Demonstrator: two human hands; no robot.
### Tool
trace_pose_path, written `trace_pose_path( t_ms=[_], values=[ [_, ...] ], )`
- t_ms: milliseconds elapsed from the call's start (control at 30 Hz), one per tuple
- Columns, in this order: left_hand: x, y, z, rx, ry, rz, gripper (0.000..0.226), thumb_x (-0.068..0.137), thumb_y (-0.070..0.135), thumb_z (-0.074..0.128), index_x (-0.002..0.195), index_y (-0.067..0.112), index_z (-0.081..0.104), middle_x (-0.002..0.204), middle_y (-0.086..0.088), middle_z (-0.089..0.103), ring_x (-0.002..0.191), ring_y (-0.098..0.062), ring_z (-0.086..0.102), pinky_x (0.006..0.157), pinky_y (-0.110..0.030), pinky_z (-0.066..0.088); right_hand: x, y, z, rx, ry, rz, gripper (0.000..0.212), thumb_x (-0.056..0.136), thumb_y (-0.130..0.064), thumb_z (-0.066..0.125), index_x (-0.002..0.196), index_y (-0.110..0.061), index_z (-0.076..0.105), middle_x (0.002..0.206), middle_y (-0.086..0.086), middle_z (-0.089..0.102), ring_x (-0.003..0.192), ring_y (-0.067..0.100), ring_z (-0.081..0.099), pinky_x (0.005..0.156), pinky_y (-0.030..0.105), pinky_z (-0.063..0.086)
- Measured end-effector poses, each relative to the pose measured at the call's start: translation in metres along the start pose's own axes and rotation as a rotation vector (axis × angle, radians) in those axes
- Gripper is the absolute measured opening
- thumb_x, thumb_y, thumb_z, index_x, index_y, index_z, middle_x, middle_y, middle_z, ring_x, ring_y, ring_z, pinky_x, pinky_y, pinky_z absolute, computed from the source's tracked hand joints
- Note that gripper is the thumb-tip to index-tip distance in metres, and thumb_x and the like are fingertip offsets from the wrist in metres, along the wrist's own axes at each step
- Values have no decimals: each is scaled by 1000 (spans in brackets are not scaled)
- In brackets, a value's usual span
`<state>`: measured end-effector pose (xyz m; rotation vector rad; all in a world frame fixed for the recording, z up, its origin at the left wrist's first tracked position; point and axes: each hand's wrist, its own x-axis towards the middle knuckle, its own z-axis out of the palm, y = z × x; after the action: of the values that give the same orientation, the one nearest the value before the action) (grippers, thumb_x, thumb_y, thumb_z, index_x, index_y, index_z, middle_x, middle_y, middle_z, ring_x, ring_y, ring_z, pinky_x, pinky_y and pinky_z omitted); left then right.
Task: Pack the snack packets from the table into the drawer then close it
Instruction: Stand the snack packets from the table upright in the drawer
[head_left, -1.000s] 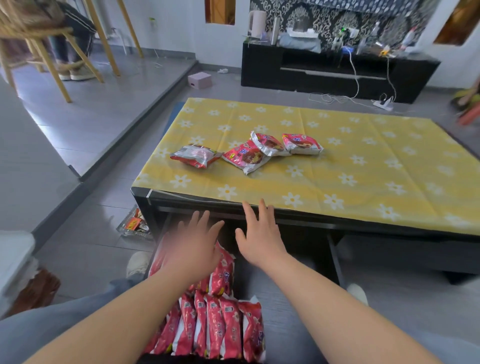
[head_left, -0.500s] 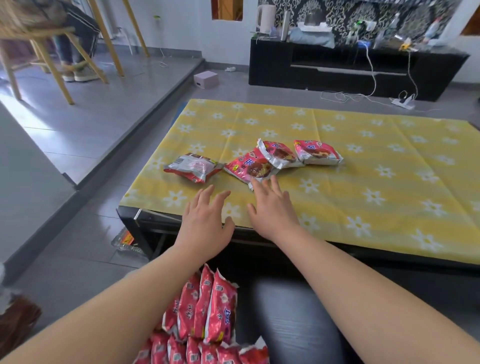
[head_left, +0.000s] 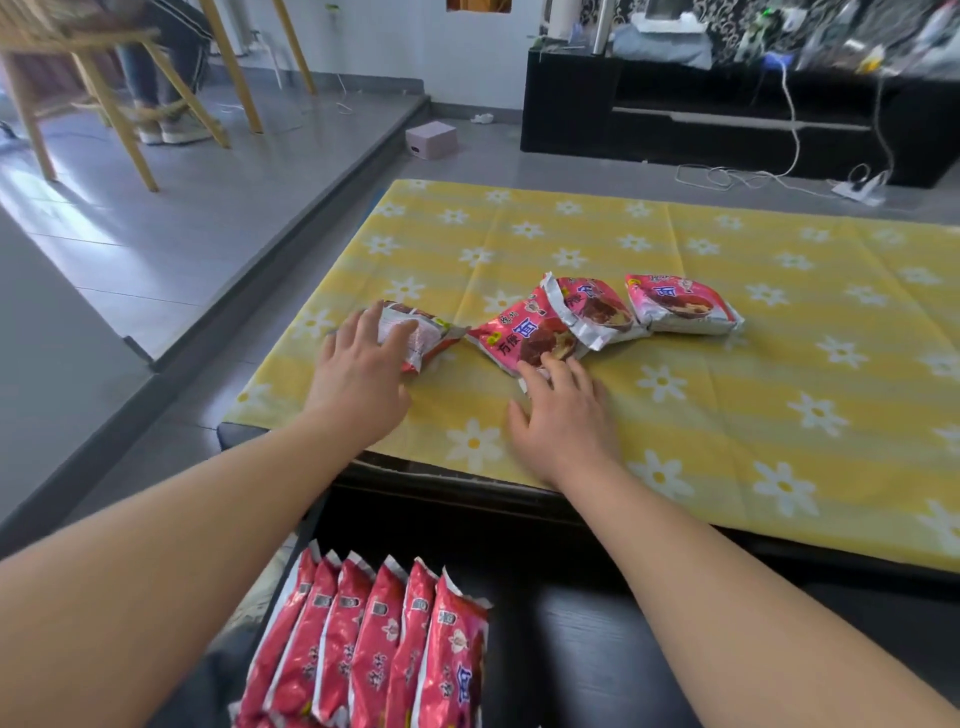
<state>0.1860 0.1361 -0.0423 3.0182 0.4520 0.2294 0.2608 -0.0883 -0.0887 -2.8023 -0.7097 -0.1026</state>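
Several pink snack packets lie on the yellow flowered tablecloth (head_left: 727, 415). My left hand (head_left: 358, 379) rests on the leftmost packet (head_left: 423, 332), which lies silver side up, with the fingers spread over its near end. My right hand (head_left: 563, 415) lies flat on the cloth, its fingertips touching the near corner of the second packet (head_left: 524, 335). A third packet (head_left: 592, 309) overlaps the second, and a fourth packet (head_left: 680, 306) lies to its right. Below the table's front edge the black drawer (head_left: 576, 654) stands pulled out, with a row of packets (head_left: 374, 649) standing on edge at its left.
A raised floor step (head_left: 291, 244) runs along the table's left side. A small pink box (head_left: 431, 139) sits on the floor beyond the table. A black cabinet (head_left: 727, 130) with cables stands at the back. Wooden chair legs (head_left: 130, 130) and a person's feet are at the far left.
Both hands have moved forward from the table's front edge onto the cloth. The left hand has come down on the leftmost packet and the right hand's fingertips have reached the second one.
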Motion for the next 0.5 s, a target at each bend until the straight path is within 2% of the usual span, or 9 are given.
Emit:
trace_pose_path(
  t_ms=[100,167,233,300,367,400,433,500],
  values=[
    [18,2,7,13,-4,15,73,94,25,64,159,28,31,172,-9,19,157,-32,16,123,-52,20,-2,3,0,5,112,-25,45,97,-43,43,131,-19,62,133,9,58,132,31,45,109,50,41],
    [23,4,11,-2,51,41,60,94,27,64,151,28,46,162,-5,43,150,-29,34,118,-50,27,-4,3,0,29,224,-37,30,94,-39,51,103,-15,66,111,6,59,114,29,51,94,48,49],
    [23,5,13,-52,157,51,40,96,35,62,135,25,63,139,-4,66,134,-29,54,111,-48,33,-5,4,1,61,313,-40,27,92,-41,58,87,-15,66,116,9,61,119,31,50,94,50,51],
    [18,7,13,-144,252,28,30,96,37,62,121,22,70,122,-5,75,119,-31,63,103,-46,37,-4,6,1,77,337,-58,34,92,-50,61,79,-20,59,140,13,57,139,33,42,107,51,46],
    [11,9,9,-253,305,1,22,95,31,62,114,22,68,111,-5,75,102,-32,63,91,-43,39,-3,9,3,81,261,-85,41,91,-63,58,80,-24,51,158,12,45,152,33,31,117,51,37],
    [7,9,5,-302,333,-12,17,95,30,61,109,22,66,103,-4,73,91,-31,60,82,-40,39,-2,9,2,87,193,-89,45,90,-67,57,87,-23,54,163,10,40,154,32,27,120,51,34],
    [1,7,-3,-351,358,-30,12,97,31,59,103,21,62,92,-1,69,80,-28,56,73,-37,37,-2,8,1,92,123,-86,52,90,-71,56,101,-20,59,166,9,36,155,31,27,123,50,31],
    [-6,6,-18,-464,398,-98,21,101,37,54,87,21,51,73,5,58,65,-20,49,56,-35,34,-3,7,-4,89,44,-69,74,88,-73,57,135,-16,51,163,10,38,150,32,33,123,46,30]
  ],
)
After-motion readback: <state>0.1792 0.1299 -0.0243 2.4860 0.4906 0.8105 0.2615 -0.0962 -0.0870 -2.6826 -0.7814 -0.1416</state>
